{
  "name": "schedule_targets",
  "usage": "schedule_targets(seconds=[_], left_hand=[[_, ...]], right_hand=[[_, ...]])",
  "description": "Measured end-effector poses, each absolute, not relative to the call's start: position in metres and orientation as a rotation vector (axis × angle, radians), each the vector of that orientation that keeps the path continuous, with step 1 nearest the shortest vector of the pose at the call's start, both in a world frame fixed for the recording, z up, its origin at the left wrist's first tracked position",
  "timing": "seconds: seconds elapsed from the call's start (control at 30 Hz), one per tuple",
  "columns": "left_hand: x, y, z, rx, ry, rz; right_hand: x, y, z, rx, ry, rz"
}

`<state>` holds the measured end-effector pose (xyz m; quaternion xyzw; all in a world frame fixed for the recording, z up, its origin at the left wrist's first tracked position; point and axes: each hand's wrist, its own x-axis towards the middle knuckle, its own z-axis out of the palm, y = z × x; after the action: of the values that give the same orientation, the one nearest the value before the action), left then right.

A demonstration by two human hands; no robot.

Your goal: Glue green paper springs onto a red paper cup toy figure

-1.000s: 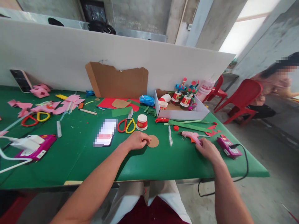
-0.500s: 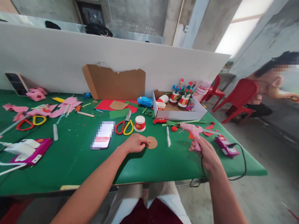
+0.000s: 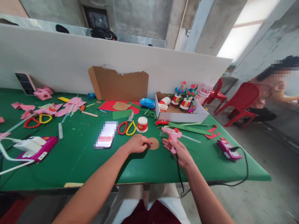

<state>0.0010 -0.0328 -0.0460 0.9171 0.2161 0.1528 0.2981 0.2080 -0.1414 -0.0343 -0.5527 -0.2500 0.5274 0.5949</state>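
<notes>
A second ago the glue gun (image 3: pixel 172 135) lay on the green table (image 3: pixel 77 155) off to the right, near the purple power strip (image 3: pixel 227 149), with the right hand (image 3: pixel 179 150) just closing on its handle. Half a second ago it was lifted and swinging inward. Now the right hand holds it by the grip, fingers wrapped around the handle, nozzle pointing left and a little down toward the brown disc (image 3: pixel 154 143) — near it, not touching as far as the view shows. Its black cord (image 3: pixel 243 174) trails off the table edge and loops back to the strip.

The left hand (image 3: pixel 137 144) has hardly moved through all three pictures. It rests loosely curled on the table, fingertips at the left edge of the disc, seemingly pinning it in place; whether it pinches the disc cannot be told. The disc itself lies flat in the same spot, in front of the red-and-white cup (image 3: pixel 142 124) and the scissors (image 3: pixel 126 126).

So the change is all on the right side — the tool has come from rest to the workpiece. That suggests glue is about to go on the disc, though no glue is visible yet. The phone (image 3: pixel 106 138), white box (image 3: pixel 181 114) and green strips (image 3: pixel 189 127) sit as before.
</notes>
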Motion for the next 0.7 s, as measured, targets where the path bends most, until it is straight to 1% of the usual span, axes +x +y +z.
schedule_targets(seconds=[0.17, 0.23, 0.33, 0.5, 0.7], left_hand=[[0.002, -0.032, -0.045, 2.428, 0.579, 0.395], [0.001, -0.031, -0.044, 2.415, 0.584, 0.386], [-0.001, -0.030, -0.041, 2.380, 0.597, 0.356], [-0.002, -0.030, -0.041, 2.354, 0.626, 0.344], [-0.001, -0.030, -0.042, 2.327, 0.626, 0.352]], right_hand=[[0.227, -0.139, -0.038, -1.423, -0.686, 0.983], [0.226, -0.137, -0.037, -1.393, -0.774, 1.005], [0.213, -0.133, -0.036, -1.370, -0.890, 1.125], [0.197, -0.126, -0.039, -1.476, -0.969, 1.093], [0.211, -0.135, -0.041, -1.384, -1.061, 1.158]])
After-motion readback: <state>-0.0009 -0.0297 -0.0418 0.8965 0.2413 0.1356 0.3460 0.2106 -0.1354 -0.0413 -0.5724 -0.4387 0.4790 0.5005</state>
